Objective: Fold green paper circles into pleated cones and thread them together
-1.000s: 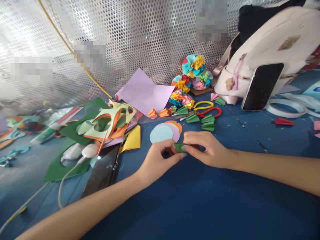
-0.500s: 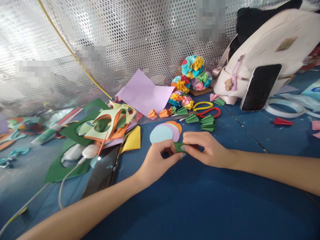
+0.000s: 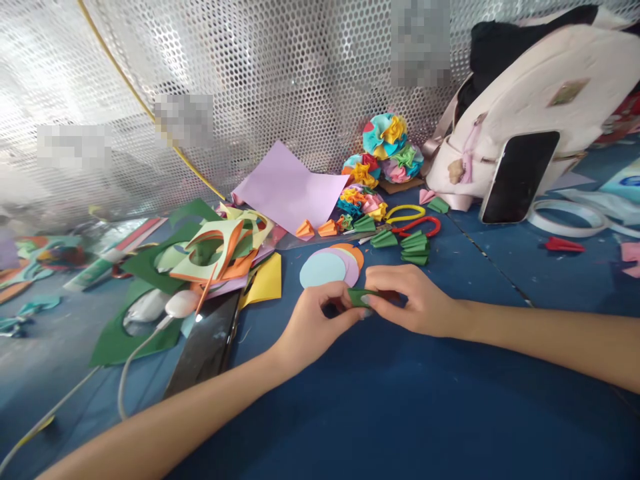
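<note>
Left hand (image 3: 315,320) and right hand (image 3: 415,301): fingers pinching a folded green paper strip (image 3: 361,297) from both ends, just below overlapping paper circles (image 3: 323,270), open blue tabletop (image 3: 400,413) nearside.

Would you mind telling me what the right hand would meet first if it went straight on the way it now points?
The folded green paper it already pinches, then the left hand, though depth is unclear.

We note a perforated metal screen (image 3: 280,80) behind the blue tabletop (image 3: 450,427), light glaring off its left side, a yellow wire (image 3: 145,110) curving across.
</note>
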`<control>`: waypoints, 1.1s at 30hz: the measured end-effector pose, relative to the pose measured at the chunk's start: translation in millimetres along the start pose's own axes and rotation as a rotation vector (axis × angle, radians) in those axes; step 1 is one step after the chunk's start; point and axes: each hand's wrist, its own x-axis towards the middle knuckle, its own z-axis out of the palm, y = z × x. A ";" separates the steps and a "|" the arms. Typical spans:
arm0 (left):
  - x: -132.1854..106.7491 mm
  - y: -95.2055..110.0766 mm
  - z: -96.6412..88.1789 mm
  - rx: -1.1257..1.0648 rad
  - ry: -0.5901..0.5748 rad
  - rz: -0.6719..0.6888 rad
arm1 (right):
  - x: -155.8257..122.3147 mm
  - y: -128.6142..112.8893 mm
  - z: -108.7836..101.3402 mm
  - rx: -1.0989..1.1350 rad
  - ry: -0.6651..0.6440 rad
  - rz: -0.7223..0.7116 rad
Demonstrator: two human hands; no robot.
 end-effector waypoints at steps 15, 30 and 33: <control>-4.4 5.6 -5.4 0.339 -0.396 0.248 | 19.4 16.0 -50.2 -0.612 -0.231 0.120; -20.6 10.5 2.7 0.392 -0.279 0.320 | -12.2 -7.8 -55.1 -0.679 -0.311 0.167; -19.2 7.8 3.1 0.246 -0.265 0.167 | -10.8 -22.5 -59.9 -0.539 -0.297 0.267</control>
